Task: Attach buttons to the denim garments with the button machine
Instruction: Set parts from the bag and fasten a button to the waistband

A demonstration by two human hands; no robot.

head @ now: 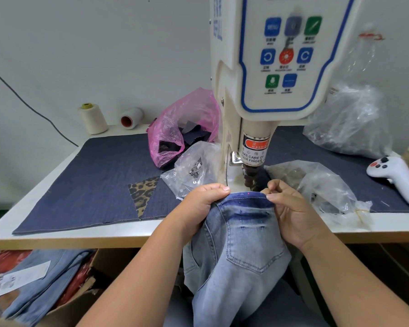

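Nearest me, the pale blue washed denim jeans [236, 246] hang off the table [57, 239] edge, waistband lifted toward the machine; my left hand [198, 204] grips the band's left end, fingers curled over it, and my right hand [291, 206] pinches the right end; I judge the step is positioning, so I'd keep the band taut and flat, fingertips outside the dark metal punch head [252, 175] of the cream button machine [269, 67]; beyond, a clear plastic bag of small metal buttons [194, 168] lies on the table.
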